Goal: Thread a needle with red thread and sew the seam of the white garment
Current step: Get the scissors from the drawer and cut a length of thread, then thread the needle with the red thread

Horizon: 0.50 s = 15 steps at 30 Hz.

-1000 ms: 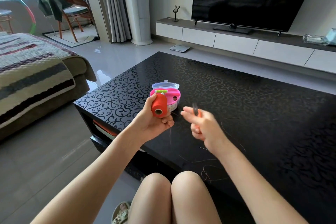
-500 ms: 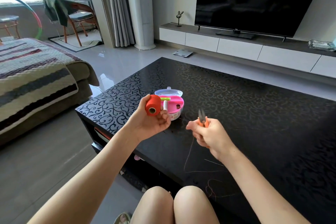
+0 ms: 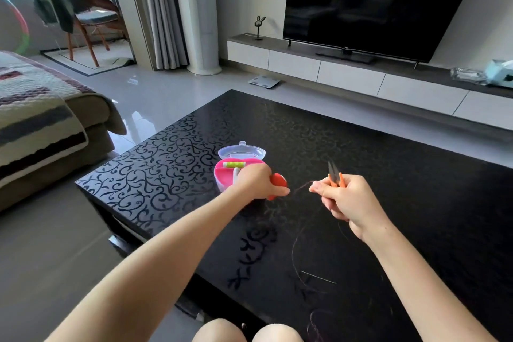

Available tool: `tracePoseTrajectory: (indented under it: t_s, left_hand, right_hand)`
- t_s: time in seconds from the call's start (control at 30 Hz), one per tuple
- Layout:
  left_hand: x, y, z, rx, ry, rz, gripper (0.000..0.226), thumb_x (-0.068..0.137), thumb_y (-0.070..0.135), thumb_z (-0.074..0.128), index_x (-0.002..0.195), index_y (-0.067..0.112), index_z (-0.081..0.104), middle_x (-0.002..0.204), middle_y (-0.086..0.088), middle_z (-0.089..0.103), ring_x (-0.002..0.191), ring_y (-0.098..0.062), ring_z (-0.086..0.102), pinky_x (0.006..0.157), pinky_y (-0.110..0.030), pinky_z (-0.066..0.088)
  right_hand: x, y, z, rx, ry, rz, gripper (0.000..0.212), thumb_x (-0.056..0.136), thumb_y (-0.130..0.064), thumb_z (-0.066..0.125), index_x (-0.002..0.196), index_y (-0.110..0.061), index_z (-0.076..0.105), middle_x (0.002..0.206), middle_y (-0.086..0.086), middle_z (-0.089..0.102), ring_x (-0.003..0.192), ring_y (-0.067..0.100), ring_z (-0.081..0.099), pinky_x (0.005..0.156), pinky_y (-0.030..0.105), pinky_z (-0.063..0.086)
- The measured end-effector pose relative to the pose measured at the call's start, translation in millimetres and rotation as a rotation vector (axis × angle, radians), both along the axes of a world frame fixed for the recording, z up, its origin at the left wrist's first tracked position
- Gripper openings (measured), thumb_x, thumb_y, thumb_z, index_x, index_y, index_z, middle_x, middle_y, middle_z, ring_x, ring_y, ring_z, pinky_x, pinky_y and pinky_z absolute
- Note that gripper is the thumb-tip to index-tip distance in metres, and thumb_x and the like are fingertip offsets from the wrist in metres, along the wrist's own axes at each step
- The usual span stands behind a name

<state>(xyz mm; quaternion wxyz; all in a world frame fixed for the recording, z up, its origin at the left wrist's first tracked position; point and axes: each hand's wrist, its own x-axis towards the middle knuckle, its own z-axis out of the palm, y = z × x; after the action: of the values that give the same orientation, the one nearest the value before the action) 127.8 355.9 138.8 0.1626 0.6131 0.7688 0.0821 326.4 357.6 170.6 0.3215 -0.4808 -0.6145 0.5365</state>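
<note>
- Stretching between the two hands, a thin red sewing thread is seen running nearly level, left to right, from spool to fingertips.
- The small red cylindrical thread spool is gripped by the left hand, fingers curled round it, just beside the open pink plastic sewing box, low over the glossy black scroll-patterned worktop.
- The thread is pinched between thumb and forefinger of the right hand. Its other fingers are wrapped round orange-handled thread snips, whose blades point up and away from the person.
- Below the right hand, a slack loop of thread is draped down across the worktop.
- A thin pale straight sliver, judged to be the needle, is lying on the worktop near the person. Its long axis is set roughly left to right, and the right hand is the nearer one.
- Cutting a length is judged to be the step in hand: the taut span lies just left of and below the blades, so they would have to be tipped down towards it.
- No white garment is in view.
</note>
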Motion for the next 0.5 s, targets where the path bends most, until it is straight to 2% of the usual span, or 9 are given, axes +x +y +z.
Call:
tracePoseTrajectory:
  t_s: [0.07,0.17,0.23,0.3,0.37,0.4,0.47,0.5]
  left_hand:
    - [19.2,7.5,-18.1,-0.018,0.176,-0.094,0.039,0.080,0.052,0.067,0.085,0.013,0.062,0.085,-0.002,0.061,0.084,-0.021,0.062,0.068,-0.030,0.040]
    - [37.2,13.8,-36.8,0.018,0.462,-0.242,0.047,0.083,0.050,0.066,0.112,0.013,0.065,0.113,-0.006,0.058,0.106,-0.024,0.056,0.072,-0.029,0.038]
    - [39.1,15.0,-45.1,0.012,0.586,-0.290,0.050,0.085,0.052,0.062,0.119,0.015,0.062,0.118,-0.006,0.054,0.110,-0.023,0.051,0.078,-0.028,0.037]
    - [37.7,14.4,-48.6,0.034,0.577,-0.281,0.052,0.084,0.051,0.064,0.121,0.014,0.059,0.119,-0.008,0.050,0.111,-0.025,0.046,0.087,-0.030,0.038]
    - [33.8,11.2,-45.0,0.147,0.355,-0.196,0.050,0.083,0.042,0.067,0.124,0.015,0.056,0.122,-0.009,0.047,0.114,-0.028,0.043,0.094,-0.034,0.037]
    - [31.4,7.8,-39.6,0.217,0.158,-0.130,0.046,0.085,0.035,0.066,0.127,0.018,0.056,0.124,-0.008,0.048,0.116,-0.028,0.044,0.097,-0.035,0.037]
    - [28.7,-3.2,-24.6,0.276,-0.493,-0.019,0.034,0.091,0.025,0.060,0.125,0.026,0.059,0.124,-0.001,0.055,0.116,-0.020,0.050,0.099,-0.033,0.039]
    - [31.6,-10.9,-16.3,0.202,-0.837,-0.017,0.028,0.095,0.024,0.055,0.122,0.031,0.060,0.122,0.005,0.059,0.115,-0.014,0.053,0.100,-0.032,0.038]
  right_hand:
    - [4.6,2.9,-5.7,-0.038,-0.001,-0.011,0.016,0.089,-0.009,0.065,0.078,0.002,0.068,0.048,0.004,0.047,0.042,0.011,0.034,0.036,0.018,0.022]
    - [10.5,5.6,-9.6,-0.090,0.001,-0.016,0.016,0.089,-0.009,0.064,0.081,0.004,0.069,0.049,0.006,0.045,0.038,0.008,0.032,0.034,0.017,0.020]
    - [13.0,7.5,-8.0,-0.115,0.012,-0.005,0.016,0.090,-0.008,0.063,0.083,0.005,0.068,0.049,0.005,0.044,0.036,0.006,0.031,0.033,0.017,0.019]
    - [15.0,9.5,-4.8,-0.135,0.035,0.016,0.016,0.090,-0.007,0.062,0.084,0.006,0.067,0.047,0.004,0.042,0.034,0.006,0.028,0.032,0.017,0.018]
    - [16.2,11.2,-0.5,-0.148,0.054,0.041,0.016,0.090,-0.007,0.061,0.085,0.007,0.067,0.046,0.003,0.042,0.034,0.006,0.028,0.032,0.017,0.018]
    - [16.4,11.9,1.7,-0.155,0.064,0.054,0.016,0.090,-0.006,0.062,0.086,0.008,0.067,0.046,0.003,0.042,0.034,0.006,0.028,0.033,0.018,0.018]
    - [16.3,13.6,5.6,-0.176,0.099,0.081,0.016,0.090,-0.006,0.061,0.086,0.009,0.066,0.044,0.002,0.042,0.034,0.007,0.027,0.034,0.018,0.016]
    - [15.8,14.0,7.4,-0.186,0.115,0.094,0.016,0.090,-0.005,0.060,0.086,0.009,0.065,0.044,0.002,0.041,0.034,0.007,0.027,0.034,0.019,0.016]
